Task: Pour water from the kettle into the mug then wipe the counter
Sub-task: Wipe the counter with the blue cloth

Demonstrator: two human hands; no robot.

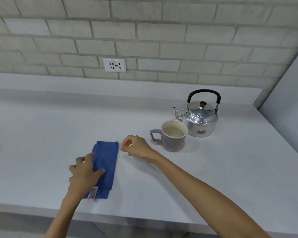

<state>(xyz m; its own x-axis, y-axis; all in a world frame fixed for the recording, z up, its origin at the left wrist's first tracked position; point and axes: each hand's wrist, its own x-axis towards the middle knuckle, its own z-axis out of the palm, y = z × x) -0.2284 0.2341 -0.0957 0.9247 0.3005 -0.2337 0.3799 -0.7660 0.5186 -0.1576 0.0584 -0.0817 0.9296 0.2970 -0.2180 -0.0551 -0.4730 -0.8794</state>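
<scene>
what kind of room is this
Most likely a kitchen: a pale counter runs along a brick-tiled wall with a wall socket, and a metal stovetop kettle stands behind a mug holding water.

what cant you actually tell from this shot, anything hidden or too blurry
- Kettle, head view: its contents are hidden by the closed lid; the sticker on its side is too small to read.
- Blue cloth: its left part lies under the left hand; the white tag at its near end is blurred.
- Right hand: fingers curled beside the cloth; whether they pinch anything is unclear.
- Wall socket: markings too small.
</scene>
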